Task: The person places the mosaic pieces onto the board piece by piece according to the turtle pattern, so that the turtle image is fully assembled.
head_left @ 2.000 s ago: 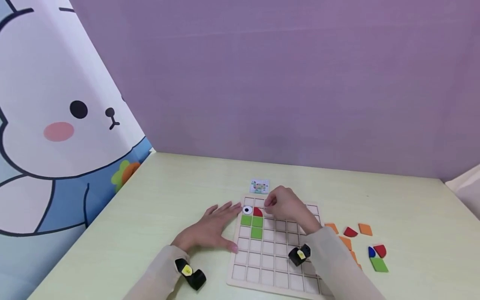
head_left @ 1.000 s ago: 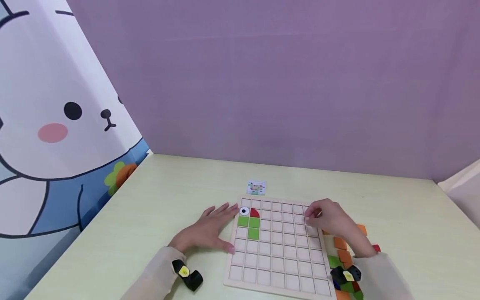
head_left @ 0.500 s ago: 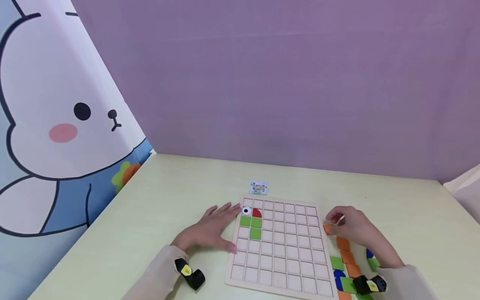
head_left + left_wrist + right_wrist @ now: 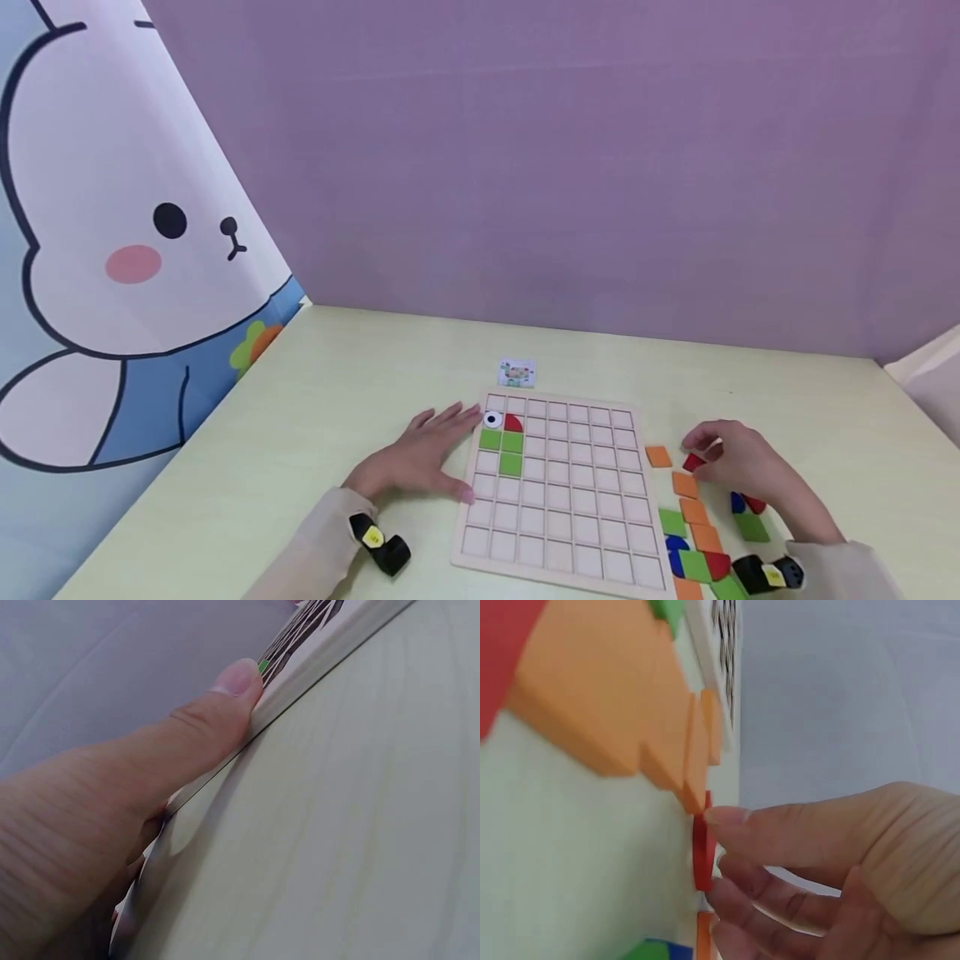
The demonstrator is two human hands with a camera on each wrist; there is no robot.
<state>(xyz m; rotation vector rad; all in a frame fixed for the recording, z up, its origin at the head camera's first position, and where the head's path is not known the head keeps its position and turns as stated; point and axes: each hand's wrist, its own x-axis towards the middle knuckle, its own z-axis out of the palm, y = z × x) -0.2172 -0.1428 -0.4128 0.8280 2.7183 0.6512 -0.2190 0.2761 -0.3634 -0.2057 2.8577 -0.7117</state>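
My left hand (image 4: 420,458) is spread at the left edge of a wooden grid board (image 4: 558,500), its thumb (image 4: 232,682) on the rim in the left wrist view. At the board's upper left lie a white eye tile (image 4: 492,419), a red quarter-round tile (image 4: 513,423) and green square tiles (image 4: 511,464). To the right of the board, my right hand (image 4: 738,458) pinches another red tile (image 4: 692,462) at the table. In the right wrist view, thumb and curled fingertips sit at either end of this red tile (image 4: 703,844).
Orange tiles (image 4: 685,484) line the board's right side, with green, blue and red pieces nearer the front. A small group with a green tile (image 4: 752,527) lies by the right forearm. Behind the board is a small picture card (image 4: 517,372). A purple wall (image 4: 570,167) stands behind.
My right hand has left the upper part of the board and moved right to the loose tiles, where its fingers meet a red one. My left hand stays at the board's edge.
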